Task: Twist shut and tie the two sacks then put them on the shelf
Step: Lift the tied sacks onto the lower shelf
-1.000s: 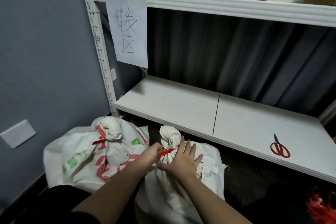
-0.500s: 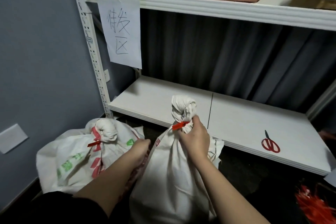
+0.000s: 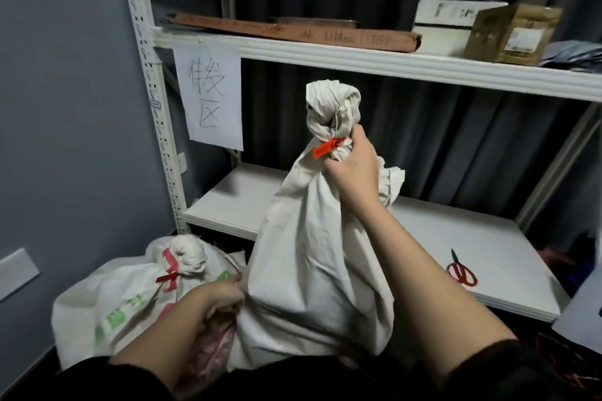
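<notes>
Right hand (image 3: 353,169) grips tied neck of white cloth sack (image 3: 319,257), lifted at 12 o'clock before lower shelf (image 3: 488,247); left hand (image 3: 218,301) pinches its lower corner. Risk: red tie (image 3: 327,147) slipping, sack dropping onto second tied sack (image 3: 130,296) at 8 o'clock

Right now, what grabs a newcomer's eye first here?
The plain white sack held up mid-frame: right hand grips its twisted neck just under the red tie, left hand grips its lower side. The second tied sack sits lower left; red scissors lie on the shelf.
</notes>
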Demonstrator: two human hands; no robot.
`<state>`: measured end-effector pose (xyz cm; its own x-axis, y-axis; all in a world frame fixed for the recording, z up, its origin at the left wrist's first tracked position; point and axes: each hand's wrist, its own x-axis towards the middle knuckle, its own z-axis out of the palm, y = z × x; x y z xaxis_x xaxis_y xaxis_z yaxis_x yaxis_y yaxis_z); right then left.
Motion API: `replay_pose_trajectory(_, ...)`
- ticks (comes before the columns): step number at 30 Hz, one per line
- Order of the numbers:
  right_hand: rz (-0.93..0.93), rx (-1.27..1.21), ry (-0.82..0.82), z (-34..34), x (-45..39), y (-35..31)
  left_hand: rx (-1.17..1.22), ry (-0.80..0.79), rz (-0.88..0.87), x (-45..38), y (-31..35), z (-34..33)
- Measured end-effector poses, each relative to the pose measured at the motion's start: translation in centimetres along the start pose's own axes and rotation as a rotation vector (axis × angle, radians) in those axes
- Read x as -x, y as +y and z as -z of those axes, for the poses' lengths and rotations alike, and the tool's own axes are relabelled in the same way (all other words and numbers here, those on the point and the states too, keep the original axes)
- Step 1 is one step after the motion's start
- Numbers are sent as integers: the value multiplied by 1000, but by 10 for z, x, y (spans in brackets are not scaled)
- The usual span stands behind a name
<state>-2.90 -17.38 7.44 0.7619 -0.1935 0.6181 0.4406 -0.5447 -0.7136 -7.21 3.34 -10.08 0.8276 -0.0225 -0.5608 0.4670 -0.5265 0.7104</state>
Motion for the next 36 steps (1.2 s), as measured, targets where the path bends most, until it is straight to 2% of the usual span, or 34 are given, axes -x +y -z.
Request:
replay_pose_trajectory(3,38,-60,-75,-8,-31,-4,-130,-41,-98,0,2,1)
replay_pose_trajectory(7,98,-128,-184,-33,-71,-7,19,61,-155,-42,13,-3)
replay_pose_trajectory(10,153,-131,-239,-60,-101,2,-122,201,-199,-55,38,5)
replay_pose_trajectory(13,178,-167,-239,-86,-131,10,-209,304,-199,-84,62,18)
replay_pose_trajectory(21,271,-250,-215,-162,-206,56,-142,480,-281,-195,111,72)
replay_pose_trajectory(26,183,-325,-236,-226,-233,97,-223,569,-257,-262,115,111)
replay_pose_trajectory(28,111,-278,-266,-250,-242,113,-273,606,-250,-284,115,126)
replay_pose_trajectory(31,26,-79,-351,-283,-249,140,-377,650,-230,-316,116,140)
replay_pose_trajectory(36,-49,135,-403,-310,-270,184,-414,770,-230,-353,127,150)
